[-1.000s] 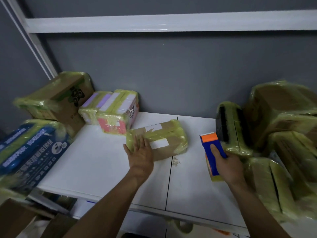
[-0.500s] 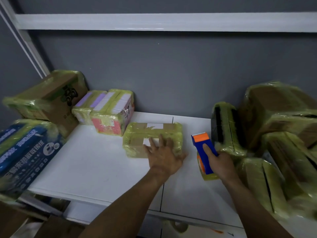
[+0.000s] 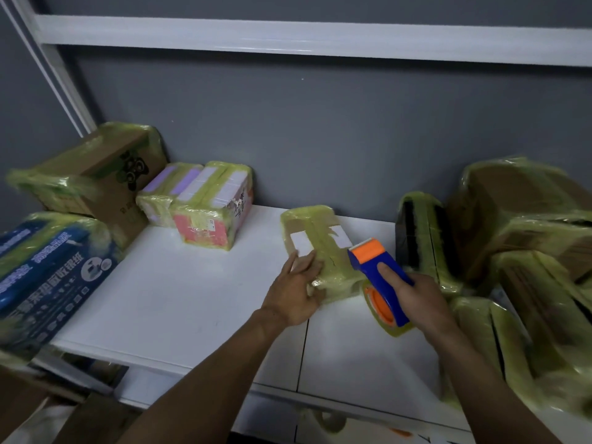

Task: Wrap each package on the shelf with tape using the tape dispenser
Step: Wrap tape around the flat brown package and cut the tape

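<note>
A small brown package [image 3: 315, 238] with white labels and yellowish tape lies on the white shelf [image 3: 192, 299], its long side pointing away from me. My left hand [image 3: 296, 291] rests flat on the package's near left end, fingers spread. My right hand [image 3: 416, 296] grips the blue and orange tape dispenser [image 3: 376, 274], whose orange head sits against the package's right side. The tape roll shows below the handle.
Taped packages crowd both sides: a pink and white bundle [image 3: 208, 213], a brown box [image 3: 93, 174] and a blue printed pack [image 3: 48, 277] on the left, a pile of wrapped boxes [image 3: 512, 245] on the right. A grey wall stands behind.
The package has been turned from lying crosswise to pointing away from me. My left hand slid to its near end, and the dispenser moved in against its right side.
</note>
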`<state>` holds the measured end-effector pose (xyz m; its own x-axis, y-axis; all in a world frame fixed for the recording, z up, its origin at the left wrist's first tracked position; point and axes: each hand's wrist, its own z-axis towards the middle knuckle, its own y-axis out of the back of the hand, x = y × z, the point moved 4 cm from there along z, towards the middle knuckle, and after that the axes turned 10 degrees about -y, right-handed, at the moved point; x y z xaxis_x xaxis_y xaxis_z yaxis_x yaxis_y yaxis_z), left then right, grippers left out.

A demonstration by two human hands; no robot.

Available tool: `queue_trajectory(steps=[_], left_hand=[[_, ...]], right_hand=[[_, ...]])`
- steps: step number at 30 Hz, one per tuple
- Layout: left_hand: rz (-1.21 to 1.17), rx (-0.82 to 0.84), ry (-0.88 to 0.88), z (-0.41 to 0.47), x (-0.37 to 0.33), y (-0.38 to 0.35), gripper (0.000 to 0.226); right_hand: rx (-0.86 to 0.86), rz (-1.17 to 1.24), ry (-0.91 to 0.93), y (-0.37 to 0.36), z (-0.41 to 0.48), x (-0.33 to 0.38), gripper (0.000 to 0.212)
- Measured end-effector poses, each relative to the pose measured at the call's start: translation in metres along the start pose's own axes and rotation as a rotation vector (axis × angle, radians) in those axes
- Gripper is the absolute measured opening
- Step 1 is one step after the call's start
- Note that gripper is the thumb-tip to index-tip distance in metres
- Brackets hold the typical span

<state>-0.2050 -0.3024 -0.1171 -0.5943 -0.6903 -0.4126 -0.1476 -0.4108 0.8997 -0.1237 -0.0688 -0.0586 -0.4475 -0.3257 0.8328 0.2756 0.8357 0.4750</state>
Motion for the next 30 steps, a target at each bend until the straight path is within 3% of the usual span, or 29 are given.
queue_trajectory(steps=[3,5,8,12,14,16,20,23,27,30], left_hand=[[-0.031,0.074,0.043,-0.002,0.006,0.006,0.077],[-0.038,0.077,0.206,-0.007,0.011,0.011,0.080],[-0.052,-0.088,0.341,-0.020,0.012,0.028,0.078],[-0.547,-0.361,0.346,-0.029,-0.009,0.045,0.034],[-0.821,-0.287,0.357,-0.027,-0.019,0.046,0.021],[-1.023,-0.180,0.362,-0.024,-0.027,0.049,0.035],[-1.117,-0.232,0.364,-0.026,-0.030,0.052,0.023],[-1.265,-0.185,0.425,-0.030,-0.030,0.052,0.033],[-1.192,-0.061,0.376,-0.032,-0.033,0.054,0.037],[-1.134,-0.095,0.389,-0.034,-0.033,0.053,0.029]], right_hand=[[0.093,-0.107,0.030,-0.007,-0.005,0.004,0.061],[0.166,-0.147,0.046,-0.014,-0.008,0.003,0.065],[0.237,-0.143,0.072,-0.019,-0.012,0.004,0.063],[0.285,-0.103,0.114,-0.021,-0.014,0.006,0.061],[0.307,-0.093,0.129,-0.023,-0.015,0.008,0.057],[0.318,-0.086,0.155,-0.024,-0.014,0.010,0.054],[0.352,-0.059,0.185,-0.024,-0.018,0.011,0.054],[0.359,-0.070,0.202,-0.025,-0.020,0.009,0.049],[0.362,-0.102,0.202,-0.023,-0.020,0.008,0.055],[0.369,-0.115,0.207,-0.022,-0.022,0.007,0.054]])
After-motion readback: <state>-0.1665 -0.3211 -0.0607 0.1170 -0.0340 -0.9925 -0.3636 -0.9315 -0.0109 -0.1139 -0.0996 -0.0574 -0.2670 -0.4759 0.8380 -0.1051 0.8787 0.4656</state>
